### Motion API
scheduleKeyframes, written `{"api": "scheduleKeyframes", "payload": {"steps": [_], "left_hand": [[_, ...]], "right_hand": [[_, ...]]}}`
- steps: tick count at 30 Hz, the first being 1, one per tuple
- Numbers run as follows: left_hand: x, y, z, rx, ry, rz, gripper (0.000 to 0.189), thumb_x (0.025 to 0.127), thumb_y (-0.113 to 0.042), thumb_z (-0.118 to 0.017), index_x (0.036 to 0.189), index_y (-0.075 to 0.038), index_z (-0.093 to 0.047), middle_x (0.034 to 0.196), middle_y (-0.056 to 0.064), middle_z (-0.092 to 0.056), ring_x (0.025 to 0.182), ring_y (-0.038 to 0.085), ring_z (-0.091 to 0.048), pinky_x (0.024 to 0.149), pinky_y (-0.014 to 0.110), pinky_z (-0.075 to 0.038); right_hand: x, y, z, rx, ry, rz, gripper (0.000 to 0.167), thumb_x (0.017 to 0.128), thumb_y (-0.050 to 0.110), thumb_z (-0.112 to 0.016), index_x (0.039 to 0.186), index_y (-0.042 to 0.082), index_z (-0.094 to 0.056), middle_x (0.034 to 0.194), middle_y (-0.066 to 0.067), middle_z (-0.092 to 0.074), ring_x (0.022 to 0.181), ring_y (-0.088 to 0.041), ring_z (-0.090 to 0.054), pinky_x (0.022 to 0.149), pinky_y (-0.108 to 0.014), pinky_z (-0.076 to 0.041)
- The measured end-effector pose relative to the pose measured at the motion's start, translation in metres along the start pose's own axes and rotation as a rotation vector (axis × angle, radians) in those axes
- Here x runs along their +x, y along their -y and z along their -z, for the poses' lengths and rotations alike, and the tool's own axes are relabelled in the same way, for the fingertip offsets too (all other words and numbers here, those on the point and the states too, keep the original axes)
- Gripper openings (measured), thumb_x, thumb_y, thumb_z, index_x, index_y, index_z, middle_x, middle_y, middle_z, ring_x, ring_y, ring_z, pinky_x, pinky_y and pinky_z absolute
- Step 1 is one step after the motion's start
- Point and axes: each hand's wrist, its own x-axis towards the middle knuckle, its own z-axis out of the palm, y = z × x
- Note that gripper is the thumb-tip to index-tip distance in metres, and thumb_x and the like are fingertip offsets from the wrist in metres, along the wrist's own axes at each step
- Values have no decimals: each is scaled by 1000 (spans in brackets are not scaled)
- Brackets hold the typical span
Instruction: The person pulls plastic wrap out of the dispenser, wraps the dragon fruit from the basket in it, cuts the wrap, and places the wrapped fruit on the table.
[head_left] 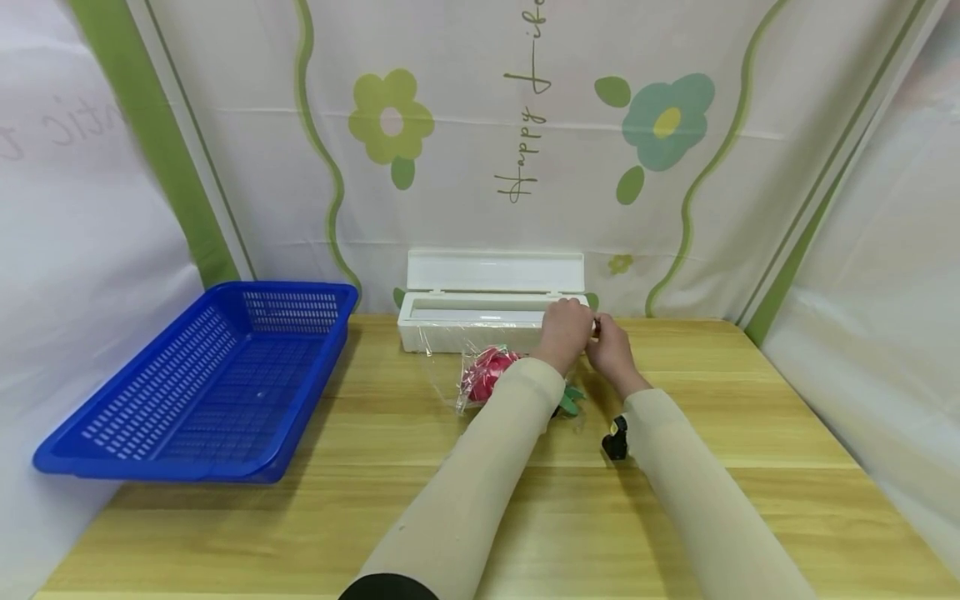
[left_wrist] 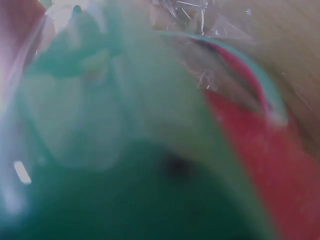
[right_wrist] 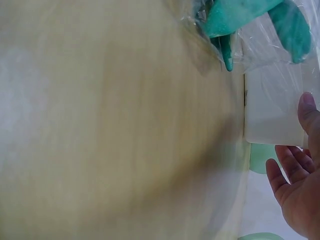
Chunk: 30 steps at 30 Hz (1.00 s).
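A white cling film dispenser box (head_left: 468, 335) sits at the back of the table, lid (head_left: 495, 272) raised. Clear film (head_left: 446, 367) comes down over its front and covers a red item with green leaf-like points (head_left: 491, 372). That green and red item (left_wrist: 240, 150) fills much of the left wrist view, blurred. My left hand (head_left: 566, 329) is at the box's front right corner, fingers curled; I cannot tell what they hold. My right hand (head_left: 611, 354) grips the box's right end, its thumb (right_wrist: 308, 107) against the front and its fingers (right_wrist: 290, 167) round the end.
A blue perforated plastic basket (head_left: 311, 400) stands on the left of the wooden table (head_left: 420, 508). A printed cloth with flowers (head_left: 480, 183) hangs right behind the box, and white cloth walls rise at both sides.
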Motion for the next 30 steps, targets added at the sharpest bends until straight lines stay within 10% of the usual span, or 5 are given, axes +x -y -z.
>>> {"api": "scheduleKeyframes", "payload": {"steps": [30], "left_hand": [[-12,34,-1,31,11,38,19,99,-20,-56,104,-20,-73,100,-2,-69,86,16,-63,71,30,-54]], "right_hand": [[-2,7,-2,75,54,-52,50,96,23,-63,131,-7,-44,124,-28,-53,113,-42,-51,92,-51,-44]]}}
